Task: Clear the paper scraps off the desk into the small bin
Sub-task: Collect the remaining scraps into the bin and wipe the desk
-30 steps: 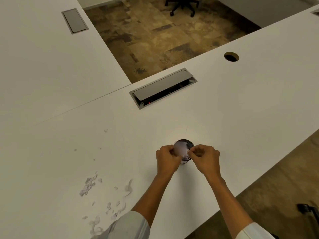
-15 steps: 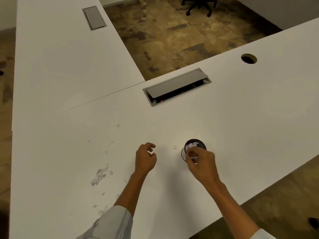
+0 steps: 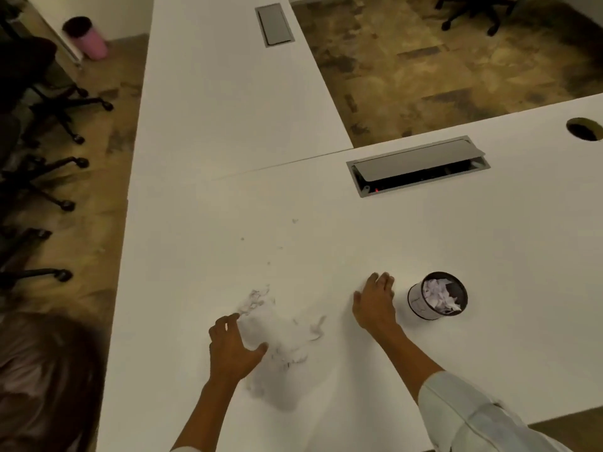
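A small round black bin stands on the white desk, with white paper scraps inside it. Just left of the bin my right hand lies flat on the desk, fingers together, holding nothing that I can see. A loose pile of pale paper scraps is spread on the desk to the left. At the pile's left edge my left hand is open, fingers and thumb spread around the scraps. A few tiny scraps lie farther back.
A grey cable hatch with its lid half raised is set into the desk behind the bin, and a round cable hole at far right. A second desk runs back left. Office chairs and a pink bin stand left.
My left hand has moved left and down to the scrap pile and opened. My right hand has left the bin's rim and now rests flat beside it. The view has swung left.
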Available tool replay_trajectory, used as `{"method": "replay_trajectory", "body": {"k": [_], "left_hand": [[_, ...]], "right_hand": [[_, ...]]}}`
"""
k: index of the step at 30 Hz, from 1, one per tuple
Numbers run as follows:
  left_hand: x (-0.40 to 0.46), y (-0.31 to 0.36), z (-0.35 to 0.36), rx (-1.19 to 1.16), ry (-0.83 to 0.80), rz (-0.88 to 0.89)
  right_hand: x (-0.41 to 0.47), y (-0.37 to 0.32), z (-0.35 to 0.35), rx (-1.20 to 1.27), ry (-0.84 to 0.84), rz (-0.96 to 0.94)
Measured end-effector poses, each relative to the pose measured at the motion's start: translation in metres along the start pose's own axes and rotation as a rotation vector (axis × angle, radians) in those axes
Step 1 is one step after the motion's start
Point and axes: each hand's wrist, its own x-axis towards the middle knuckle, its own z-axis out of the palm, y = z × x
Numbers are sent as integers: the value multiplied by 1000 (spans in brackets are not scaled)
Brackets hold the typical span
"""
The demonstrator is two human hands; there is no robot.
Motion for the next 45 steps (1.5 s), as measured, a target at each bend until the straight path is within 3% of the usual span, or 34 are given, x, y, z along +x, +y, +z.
{"method": "replay_trajectory", "body": {"k": [5,9,13,19,26,30,34,39,45], "left_hand": [[-31,-40,14,-89,-21,-163],[-24,-29,16,-198,-8,-81],[18,-27,-20,-157,71,8],[102,-23,-78,-4,37,60],[169,13,-90,116,-112,216],[196,33,-77,208,-228,290],[211,44,-60,301,-333,367],[206,36,-45,360,-322,439],[132,2,-14,324,-300,537]], "right_hand": [[-57,-50,55,70,-42,-188],[-82,-83,72,175,-179,-405],[-34,-99,32,293,-105,-368],[78,-129,-38,4,-125,-383],[147,-175,-34,-261,-158,-429],[144,-190,-6,-268,-196,-413],[114,-187,25,-238,-153,-554],[91,-190,47,-240,-162,-709],[41,-170,68,-270,-211,-836]]}}
